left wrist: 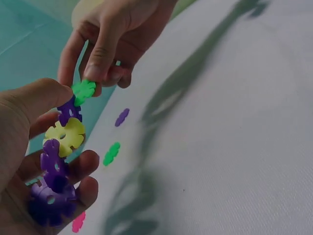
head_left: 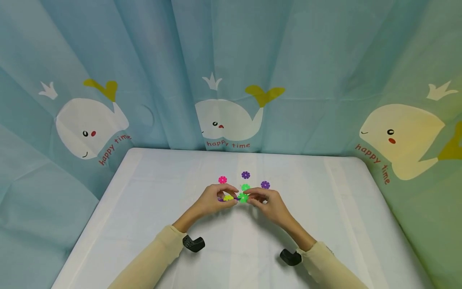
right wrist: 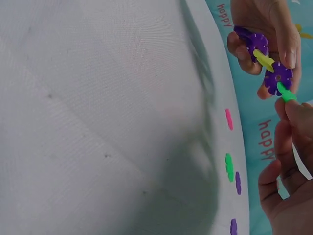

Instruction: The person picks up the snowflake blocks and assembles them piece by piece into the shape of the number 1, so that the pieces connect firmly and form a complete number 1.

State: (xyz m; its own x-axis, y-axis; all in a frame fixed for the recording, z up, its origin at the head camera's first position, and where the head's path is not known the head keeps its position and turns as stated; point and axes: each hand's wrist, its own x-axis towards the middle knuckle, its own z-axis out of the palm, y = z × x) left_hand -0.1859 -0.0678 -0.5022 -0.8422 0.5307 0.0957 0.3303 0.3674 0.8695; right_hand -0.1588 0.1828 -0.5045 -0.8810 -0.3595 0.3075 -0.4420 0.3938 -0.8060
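My left hand (head_left: 210,200) holds a short chain of slotted plastic flower discs, with purple ones and a yellow disc (left wrist: 68,137) joined edge to edge. Its thumb and finger pinch the chain's end purple disc (right wrist: 279,78). Between the thumb and fingers of my right hand (head_left: 271,204) is a green flower disc (left wrist: 84,90), its edge at the slots of that end purple disc. Both hands are raised over the table, fingertips close together. In the left wrist view, the large purple disc (left wrist: 51,203) at the chain's other end lies against the left fingers.
Beyond the hands, loose flower discs lie on the white table (head_left: 310,176): a pink disc (head_left: 222,180), a green disc (head_left: 245,187), a purple disc (head_left: 246,175) and another purple disc (head_left: 265,184). A blue curtain (head_left: 310,60) with whale prints hangs around the table.
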